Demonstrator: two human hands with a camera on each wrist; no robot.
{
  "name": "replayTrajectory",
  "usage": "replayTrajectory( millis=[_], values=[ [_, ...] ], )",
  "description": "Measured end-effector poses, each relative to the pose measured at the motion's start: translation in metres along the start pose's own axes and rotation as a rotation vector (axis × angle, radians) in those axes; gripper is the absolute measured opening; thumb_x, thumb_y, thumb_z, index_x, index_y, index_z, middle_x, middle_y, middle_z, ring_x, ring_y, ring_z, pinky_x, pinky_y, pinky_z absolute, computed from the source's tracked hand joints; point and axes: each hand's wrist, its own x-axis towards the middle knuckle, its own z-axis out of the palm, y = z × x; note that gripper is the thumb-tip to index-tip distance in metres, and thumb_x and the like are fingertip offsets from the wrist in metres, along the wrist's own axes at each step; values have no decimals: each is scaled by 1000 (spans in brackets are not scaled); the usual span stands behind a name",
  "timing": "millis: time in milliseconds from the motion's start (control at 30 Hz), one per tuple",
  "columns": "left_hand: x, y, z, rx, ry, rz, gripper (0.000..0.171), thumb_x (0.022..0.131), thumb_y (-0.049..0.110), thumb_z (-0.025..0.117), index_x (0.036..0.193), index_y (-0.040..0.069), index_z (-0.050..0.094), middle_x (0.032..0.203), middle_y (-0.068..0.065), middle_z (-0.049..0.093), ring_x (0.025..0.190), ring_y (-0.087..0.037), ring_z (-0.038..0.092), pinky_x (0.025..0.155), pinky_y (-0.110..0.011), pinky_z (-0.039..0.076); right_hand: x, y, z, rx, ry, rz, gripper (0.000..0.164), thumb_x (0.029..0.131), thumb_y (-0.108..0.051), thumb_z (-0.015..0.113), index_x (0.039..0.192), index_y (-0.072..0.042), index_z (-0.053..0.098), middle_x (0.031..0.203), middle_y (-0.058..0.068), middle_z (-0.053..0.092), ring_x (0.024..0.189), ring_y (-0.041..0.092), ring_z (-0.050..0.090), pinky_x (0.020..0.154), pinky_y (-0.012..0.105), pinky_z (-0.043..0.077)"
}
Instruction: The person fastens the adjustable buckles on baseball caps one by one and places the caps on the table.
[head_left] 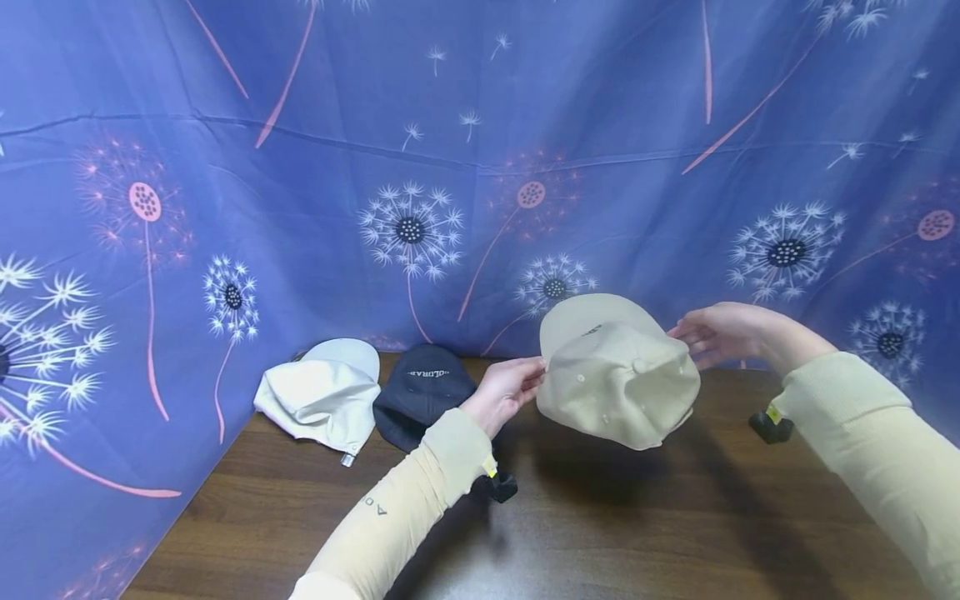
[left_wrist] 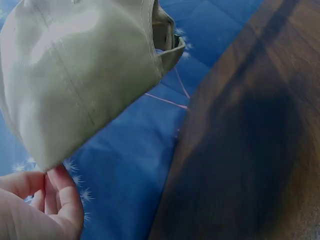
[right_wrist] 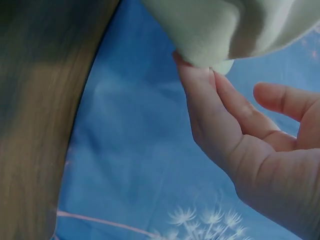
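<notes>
A beige baseball cap (head_left: 618, 379) is held up above the table, brim toward the back and its dented crown facing me. At its left edge, my left hand (head_left: 504, 392) pinches the fabric between thumb and fingers. The left wrist view shows that pinch at the lower corner of the cap (left_wrist: 85, 80), with the strap opening at the far side. On the other side my right hand (head_left: 731, 335) touches the cap with extended fingertips. In the right wrist view its thumb (right_wrist: 280, 100) stands apart from the fabric.
A white cap (head_left: 322, 400) and a black cap (head_left: 426, 387) with light lettering lie side by side on the wooden table (head_left: 247, 517), left of my left hand. A blue dandelion-print cloth (head_left: 465, 67) hangs behind and along the left side.
</notes>
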Motion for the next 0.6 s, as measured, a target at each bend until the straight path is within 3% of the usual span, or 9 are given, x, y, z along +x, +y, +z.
replayTrajectory(
  millis=[133, 267, 333, 467, 600],
  values=[
    [4, -8, 8, 35, 56, 1, 23, 80, 5, 63, 103, -2, 64, 69, -1, 62, 64, -9, 58, 59, -19, 49, 5, 11, -7, -28, -4, 29, 46, 97, -22, 26, 127, 12, 30, 102, 0, 60, 96, 13, 58, 90, 42, 44],
    [9, -18, 17, 46, 87, 22, 20, 77, 0, 65, 96, -3, 67, 65, -2, 62, 57, -8, 58, 57, -20, 51, 9, 23, -13, -25, -6, 57, 40, 96, -22, 30, 121, 7, 41, 97, -2, 61, 93, 12, 58, 88, 42, 44],
    [12, -23, 22, 47, 97, 36, 18, 75, -2, 65, 93, -5, 67, 64, -4, 63, 56, -9, 58, 58, -22, 51, 11, 31, -18, 8, -37, 52, 32, 94, -20, 33, 112, -1, 50, 93, -3, 63, 90, 11, 59, 87, 42, 45],
    [16, -31, 29, 39, 103, 56, 17, 74, -5, 65, 91, -7, 66, 66, -6, 64, 54, -9, 58, 60, -25, 52, 16, 46, -28, 85, -131, 36, 24, 93, -18, 36, 105, -6, 52, 89, 0, 65, 88, 16, 62, 85, 42, 46],
    [18, -35, 36, 60, 115, 52, 15, 75, -3, 63, 90, -6, 66, 67, -8, 64, 54, -10, 58, 60, -25, 53, 17, 52, -28, 78, -73, 72, 29, 94, -20, 32, 112, -3, 47, 85, 1, 64, 83, 15, 62, 83, 40, 46]
  ],
)
